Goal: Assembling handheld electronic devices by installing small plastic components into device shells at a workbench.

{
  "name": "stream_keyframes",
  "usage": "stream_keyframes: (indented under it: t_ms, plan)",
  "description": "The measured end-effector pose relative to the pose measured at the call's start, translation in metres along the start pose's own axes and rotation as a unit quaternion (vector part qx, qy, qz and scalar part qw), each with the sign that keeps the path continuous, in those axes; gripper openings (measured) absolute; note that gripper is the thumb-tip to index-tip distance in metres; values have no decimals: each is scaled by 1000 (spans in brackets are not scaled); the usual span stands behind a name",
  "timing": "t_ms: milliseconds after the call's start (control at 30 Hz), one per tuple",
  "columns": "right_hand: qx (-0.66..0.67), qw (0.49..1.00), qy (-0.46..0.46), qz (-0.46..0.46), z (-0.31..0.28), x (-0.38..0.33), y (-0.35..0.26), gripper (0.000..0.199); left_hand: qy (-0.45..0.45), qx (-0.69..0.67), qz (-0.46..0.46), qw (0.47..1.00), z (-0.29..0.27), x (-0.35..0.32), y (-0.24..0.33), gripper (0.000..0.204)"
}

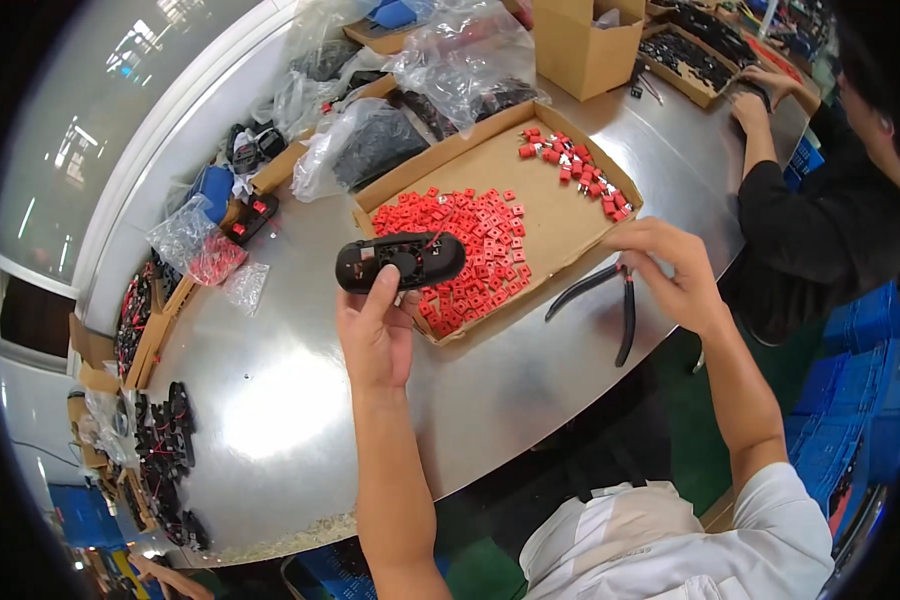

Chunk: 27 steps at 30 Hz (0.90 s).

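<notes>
My left hand (375, 335) grips a black oval plastic housing (400, 262), thumb on its face. Its open side shows inner parts, with a thin red wire near the right end. The housing is held over the near left part of a shallow cardboard tray (460, 165). Small red square plastic pieces (470, 245) lie heaped in the tray beside it. My right hand (670, 270) is at the tray's right edge with fingers curled together; whatever they may hold is hidden. Black-handled pliers (627, 320) lie on the table beneath it, their jaw end partly covered by the fingers.
Red parts with metal bits (575, 165) fill the tray's far right corner. Plastic bags (365, 150) and a cardboard box (587, 50) stand behind it. Black assemblies (165, 450) line the metal table's left edge. A co-worker (820, 190) works at the right, near blue crates (850, 400).
</notes>
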State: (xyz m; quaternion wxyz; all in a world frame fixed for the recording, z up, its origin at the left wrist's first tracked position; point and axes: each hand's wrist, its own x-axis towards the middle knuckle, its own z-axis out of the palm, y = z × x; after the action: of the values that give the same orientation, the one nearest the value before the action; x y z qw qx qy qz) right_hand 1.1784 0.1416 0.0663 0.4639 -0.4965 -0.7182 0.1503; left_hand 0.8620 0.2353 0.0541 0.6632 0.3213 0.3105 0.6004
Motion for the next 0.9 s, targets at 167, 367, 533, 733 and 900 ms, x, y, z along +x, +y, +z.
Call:
stream_keyframes:
  t_ms: [167, 367, 533, 733, 900]
  plan:
    - [7, 991, 81, 103, -3, -22, 44, 20, 6, 0, -24, 1000, 10, 8, 1, 35]
    - [102, 980, 116, 127, -11, -7, 58, 16, 14, 11, -31, 999, 27, 15, 5, 36]
    - [363, 891, 30, 270, 11, -18, -19, 16, -5, 7, -12, 1000, 37, 8, 19, 35]
    - [586, 743, -212, 245, 126, -28, -141, 80, 104, -46, 32, 993, 55, -13, 52, 27]
    - [659, 642, -246, 303, 153, -64, -210, 76, 109, -147, 26, 983, 72, -27, 102, 23]
